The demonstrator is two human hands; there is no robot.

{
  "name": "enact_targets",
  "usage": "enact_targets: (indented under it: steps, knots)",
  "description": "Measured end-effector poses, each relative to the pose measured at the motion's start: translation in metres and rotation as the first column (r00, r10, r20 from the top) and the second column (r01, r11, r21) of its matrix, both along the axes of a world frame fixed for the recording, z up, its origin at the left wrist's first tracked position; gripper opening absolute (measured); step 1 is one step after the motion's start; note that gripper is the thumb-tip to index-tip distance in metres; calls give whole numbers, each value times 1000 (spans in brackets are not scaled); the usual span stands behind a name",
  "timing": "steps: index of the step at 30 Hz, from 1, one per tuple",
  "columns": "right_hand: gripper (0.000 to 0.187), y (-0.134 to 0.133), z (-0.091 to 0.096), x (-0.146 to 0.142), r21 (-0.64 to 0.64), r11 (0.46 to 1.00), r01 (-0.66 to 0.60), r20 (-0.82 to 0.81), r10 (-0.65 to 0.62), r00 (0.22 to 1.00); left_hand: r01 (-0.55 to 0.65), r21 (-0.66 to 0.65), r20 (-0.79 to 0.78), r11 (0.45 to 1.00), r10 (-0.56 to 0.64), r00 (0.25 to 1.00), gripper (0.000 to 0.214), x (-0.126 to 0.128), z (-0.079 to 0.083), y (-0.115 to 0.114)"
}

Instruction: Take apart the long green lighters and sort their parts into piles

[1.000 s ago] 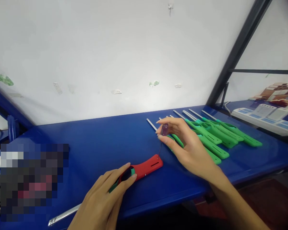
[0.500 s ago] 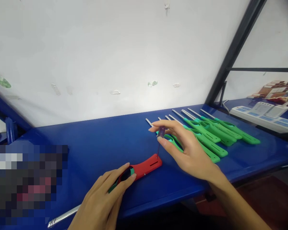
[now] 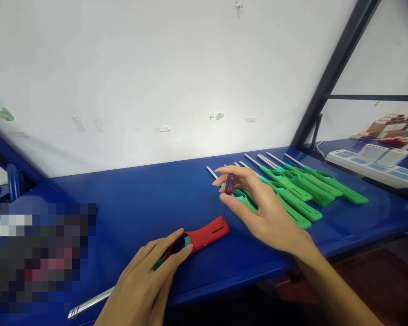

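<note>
We find any markings on the power strip [image 3: 355, 164] too small to read, and a pixelated patch [image 3: 47, 258] at left conceals what lies there. The left hand [image 3: 146, 271] is clamped around the red lighter [image 3: 209, 233], on the blue table [image 3: 139, 199] near its front edge. The right hand [image 3: 263, 213] pinches a purple screwdriver [image 3: 230, 184], nearly upright, its tip at the end of the red handle. We note green lighters [image 3: 301, 191] lying to the right, some partly hidden by the right hand
</note>
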State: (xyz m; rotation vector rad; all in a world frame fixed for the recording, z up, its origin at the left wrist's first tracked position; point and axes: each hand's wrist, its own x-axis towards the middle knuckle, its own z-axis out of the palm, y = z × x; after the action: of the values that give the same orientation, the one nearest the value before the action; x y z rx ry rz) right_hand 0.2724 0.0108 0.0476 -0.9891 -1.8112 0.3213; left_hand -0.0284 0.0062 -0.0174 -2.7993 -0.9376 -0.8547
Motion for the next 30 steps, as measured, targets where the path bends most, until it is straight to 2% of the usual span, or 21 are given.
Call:
enact_targets:
  steps: [3,5,8,11,13,15,17,18,22,27,30]
  knots:
    - [29,0,-1,-3,94,995,29,-26,-27,999,1,15,-9,1000,-1,1000,44,1,1,-1]
    - [21,0,-2,-4,113,993,34,-59,-27,998,-11,19,-15,1000,11,1000,45,1,1,-1]
    - [30,-1,-1,-2,49,999,-15,-148,23,989,-16,14,-27,1000,16,1000,47,-1,0,-1]
    - [35,-4,3,4,40,998,-53,-198,60,978,-20,4,-49,1000,20,999,48,-2,-2,-1]
    - [29,-6,7,8,25,1000,2,-122,1,992,-27,1,-46,1000,27,999,48,-2,-2,-2]
    - [16,-7,9,11,66,987,148,-15,-148,989,-34,-3,-38,999,34,999,47,-2,-1,-3]
    - [13,-6,10,10,114,961,252,70,-261,963,-32,-6,-33,999,32,999,47,-1,0,-4]
    - [14,-5,9,9,114,959,260,104,-272,957,-30,-9,-36,1000,29,999,47,-1,1,-4]
    - [16,-3,8,4,45,982,186,218,-191,957,-18,-8,-25,1000,18,1000,45,-1,1,-3]
    - [19,-12,12,9,85,977,195,283,-211,936,-22,-6,-31,1000,22,999,47,-2,-3,-3]
    - [22,-16,13,15,-21,987,161,409,-138,902,-32,-13,-25,999,32,999,48,0,-2,-4]
